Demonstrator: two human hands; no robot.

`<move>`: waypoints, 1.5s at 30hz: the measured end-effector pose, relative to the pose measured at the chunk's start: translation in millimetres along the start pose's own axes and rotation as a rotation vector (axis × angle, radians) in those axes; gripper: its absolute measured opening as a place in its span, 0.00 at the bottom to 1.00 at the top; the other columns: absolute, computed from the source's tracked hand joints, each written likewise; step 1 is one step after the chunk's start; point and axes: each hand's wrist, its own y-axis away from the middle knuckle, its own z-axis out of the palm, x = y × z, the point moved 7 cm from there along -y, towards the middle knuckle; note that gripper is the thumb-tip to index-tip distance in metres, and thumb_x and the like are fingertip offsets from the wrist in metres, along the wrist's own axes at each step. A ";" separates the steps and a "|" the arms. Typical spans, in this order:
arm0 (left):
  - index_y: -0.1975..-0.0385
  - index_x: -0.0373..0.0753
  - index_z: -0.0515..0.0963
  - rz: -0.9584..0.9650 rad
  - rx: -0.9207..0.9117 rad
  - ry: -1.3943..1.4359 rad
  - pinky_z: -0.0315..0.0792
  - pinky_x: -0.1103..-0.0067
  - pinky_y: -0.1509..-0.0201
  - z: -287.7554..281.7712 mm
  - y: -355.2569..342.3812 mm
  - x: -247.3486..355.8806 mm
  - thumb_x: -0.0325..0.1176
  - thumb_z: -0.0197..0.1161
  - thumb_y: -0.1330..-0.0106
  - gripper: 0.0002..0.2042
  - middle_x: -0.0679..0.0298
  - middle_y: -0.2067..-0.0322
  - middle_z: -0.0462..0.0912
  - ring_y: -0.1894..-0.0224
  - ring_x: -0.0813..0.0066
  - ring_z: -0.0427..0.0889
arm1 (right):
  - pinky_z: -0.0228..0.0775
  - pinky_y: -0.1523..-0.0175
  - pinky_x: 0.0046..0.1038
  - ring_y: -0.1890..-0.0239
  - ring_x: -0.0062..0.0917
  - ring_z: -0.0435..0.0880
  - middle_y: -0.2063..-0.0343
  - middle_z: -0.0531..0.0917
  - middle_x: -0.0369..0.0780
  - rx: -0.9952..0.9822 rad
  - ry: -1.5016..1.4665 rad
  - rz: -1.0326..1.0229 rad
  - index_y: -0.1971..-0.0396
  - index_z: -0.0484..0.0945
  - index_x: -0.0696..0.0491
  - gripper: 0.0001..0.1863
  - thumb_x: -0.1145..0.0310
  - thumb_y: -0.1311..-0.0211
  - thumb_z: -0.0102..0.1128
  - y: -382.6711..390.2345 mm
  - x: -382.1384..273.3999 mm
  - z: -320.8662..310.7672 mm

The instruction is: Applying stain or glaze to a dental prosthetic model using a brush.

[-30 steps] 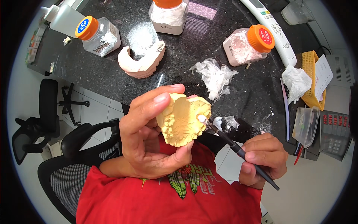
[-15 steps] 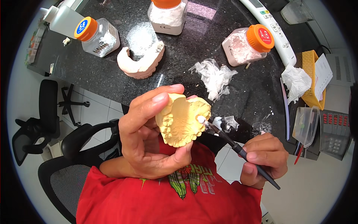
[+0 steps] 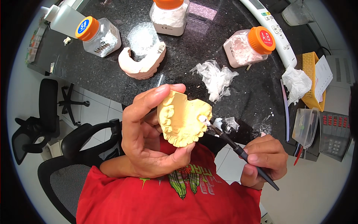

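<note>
A yellow dental cast (image 3: 182, 119) with a row of moulded teeth is held up in front of my red shirt. My left hand (image 3: 149, 138) grips it from the left side, fingers over its upper edge and thumb at its lower edge. My right hand (image 3: 266, 160) pinches a slim black-handled brush (image 3: 233, 145). The tip of the brush touches the cast's right side, where a small white blob (image 3: 203, 118) sits on a tooth position. Whether the blob is on the tip or on the cast, I cannot tell.
On the black speckled counter stand orange-lidded powder jars (image 3: 169, 18), another jar (image 3: 102, 39) and a third (image 3: 248, 48). A pinkish arch-shaped cast (image 3: 143, 63), crumpled tissue (image 3: 216, 80), a yellow basket (image 3: 309, 82) and a clear container (image 3: 305, 127) are around. A black chair (image 3: 71, 179) stands left.
The yellow cast has been tilted slightly in my left hand, showing its left teeth more. The brush tip stays at its right side.
</note>
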 end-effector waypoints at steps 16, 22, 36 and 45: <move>0.41 0.28 0.56 0.014 -0.002 0.022 0.77 0.75 0.48 0.8 0.5 -1.2 0.15 0.69 0.57 0.39 0.41 0.44 0.63 0.45 0.60 0.74 | 0.76 0.76 0.19 0.79 0.24 0.81 0.77 0.80 0.40 -0.002 0.001 -0.012 0.67 0.76 0.58 0.13 0.78 0.55 0.68 -1.9 -0.6 1.7; 0.41 0.28 0.56 0.004 0.000 0.010 0.77 0.75 0.48 1.0 0.0 -0.5 0.15 0.69 0.57 0.40 0.41 0.44 0.63 0.45 0.61 0.75 | 0.76 0.76 0.19 0.79 0.24 0.81 0.77 0.80 0.40 -0.019 0.016 -0.014 0.67 0.76 0.58 0.13 0.78 0.56 0.68 -2.5 -1.2 1.9; 0.42 0.27 0.57 0.035 0.014 -0.010 0.77 0.76 0.49 2.0 0.4 0.9 0.17 0.69 0.56 0.38 0.40 0.45 0.65 0.47 0.62 0.75 | 0.76 0.77 0.19 0.79 0.25 0.82 0.77 0.80 0.41 -0.023 0.006 -0.012 0.67 0.76 0.58 0.13 0.79 0.56 0.68 -1.1 -0.6 2.9; 0.41 0.28 0.55 0.060 0.008 -0.002 0.76 0.77 0.49 2.0 1.0 1.3 0.16 0.66 0.55 0.38 0.38 0.46 0.65 0.47 0.62 0.75 | 0.75 0.78 0.19 0.81 0.24 0.81 0.78 0.80 0.41 0.001 -0.009 -0.033 0.68 0.76 0.58 0.12 0.77 0.55 0.68 -1.5 0.3 2.5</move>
